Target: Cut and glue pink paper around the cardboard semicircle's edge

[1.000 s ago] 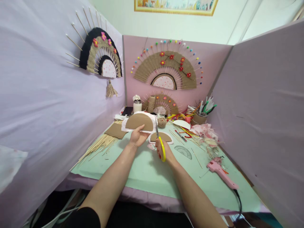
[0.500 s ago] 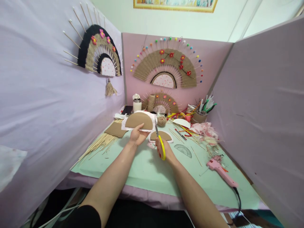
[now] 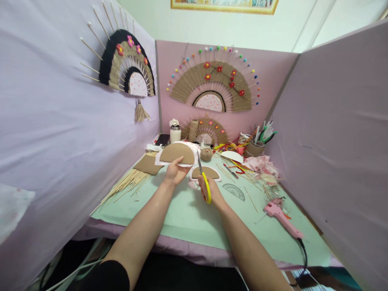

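My left hand [image 3: 175, 172] grips the straight lower edge of a brown cardboard half-circle [image 3: 177, 153] backed with white-and-pink fabric, and holds it up above the table. My right hand [image 3: 209, 190] is closed through the yellow handles of a pair of scissors [image 3: 204, 180]. The scissor blades point up at the right corner of the half-circle. A second, smaller cardboard half-circle [image 3: 205, 172] with a white border lies flat just behind my right hand.
On the green table [image 3: 188, 214] lie a bundle of bamboo skewers [image 3: 129, 184], a cardboard sheet [image 3: 148, 164], a clear protractor [image 3: 234, 191], a twine ball [image 3: 206, 153] and a pink glue gun [image 3: 280, 215]. Fabric scraps and a tool cup [image 3: 254, 148] crowd the back right. Fabric screens close three sides.
The view has tilted slightly, so everything sits a little lower and closer. Both hands keep their grips and the scissors stay at the half-circle's right corner.
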A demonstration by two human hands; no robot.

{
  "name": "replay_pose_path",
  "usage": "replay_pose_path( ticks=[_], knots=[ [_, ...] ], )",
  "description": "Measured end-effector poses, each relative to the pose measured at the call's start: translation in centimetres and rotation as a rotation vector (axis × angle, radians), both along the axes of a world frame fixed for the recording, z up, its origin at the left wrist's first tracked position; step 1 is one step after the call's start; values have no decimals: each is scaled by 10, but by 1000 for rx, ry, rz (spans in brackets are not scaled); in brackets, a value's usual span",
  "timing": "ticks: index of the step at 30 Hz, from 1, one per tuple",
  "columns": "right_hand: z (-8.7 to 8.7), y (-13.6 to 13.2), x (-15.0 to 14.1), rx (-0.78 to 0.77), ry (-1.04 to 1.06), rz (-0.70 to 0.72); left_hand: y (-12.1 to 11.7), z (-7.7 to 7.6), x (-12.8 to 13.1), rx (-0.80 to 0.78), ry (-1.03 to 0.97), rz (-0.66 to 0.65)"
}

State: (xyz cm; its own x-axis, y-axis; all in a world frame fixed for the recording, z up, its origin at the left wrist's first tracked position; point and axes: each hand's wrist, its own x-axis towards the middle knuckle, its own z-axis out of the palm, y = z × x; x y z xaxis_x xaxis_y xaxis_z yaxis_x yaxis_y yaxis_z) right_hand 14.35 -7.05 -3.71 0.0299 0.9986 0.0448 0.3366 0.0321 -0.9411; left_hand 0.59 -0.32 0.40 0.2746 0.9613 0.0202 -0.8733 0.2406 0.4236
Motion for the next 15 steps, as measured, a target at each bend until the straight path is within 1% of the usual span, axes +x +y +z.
replay_pose_path(
  ticks=[4,10,15],
  knots=[
    [2,-1,0,8,-7,-9,1,0,0,-8,-7,9],
    [0,2,2,38,-35,-13,3,-1,-1,-16,4,14],
    [2,1,4,31,-37,6,3,0,-2,-26,24,18]
  ],
)
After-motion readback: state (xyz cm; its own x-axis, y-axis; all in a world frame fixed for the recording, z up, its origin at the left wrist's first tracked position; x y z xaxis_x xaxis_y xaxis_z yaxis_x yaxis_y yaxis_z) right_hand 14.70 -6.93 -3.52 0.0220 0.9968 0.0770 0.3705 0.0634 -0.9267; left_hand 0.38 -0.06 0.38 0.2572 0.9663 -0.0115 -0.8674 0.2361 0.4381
